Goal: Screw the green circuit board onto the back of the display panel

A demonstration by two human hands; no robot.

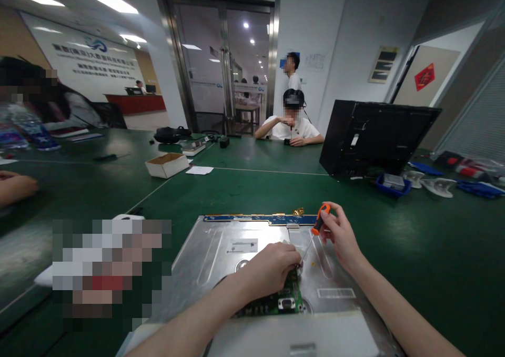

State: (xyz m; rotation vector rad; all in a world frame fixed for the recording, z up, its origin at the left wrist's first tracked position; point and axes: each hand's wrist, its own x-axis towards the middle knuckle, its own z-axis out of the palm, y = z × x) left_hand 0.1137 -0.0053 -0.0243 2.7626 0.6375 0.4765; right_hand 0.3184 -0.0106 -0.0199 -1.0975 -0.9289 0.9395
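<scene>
My right hand [342, 237] grips the orange-and-black handle of a screwdriver [319, 224], whose thin shaft slants down and to the left. Its tip ends beside the fingers of my left hand [278, 265], which are closed and curled over the edge of a green circuit board [294, 288]. Whatever those fingers pinch is hidden. The board sits on a silver metal panel [209, 246], the back of an opened display. Along the far edge of the panel runs a narrow blue circuit strip [236, 219], with a crumpled gold-coloured piece [299, 211] by it.
A black monitor [374, 136] stands at the right, near a blue tray [394, 186]. An open white box [168, 166] and a paper sheet [200, 170] lie left of centre. Across the green table [244, 188] sits a person [292, 125]; another person's hand [18, 187] shows at left.
</scene>
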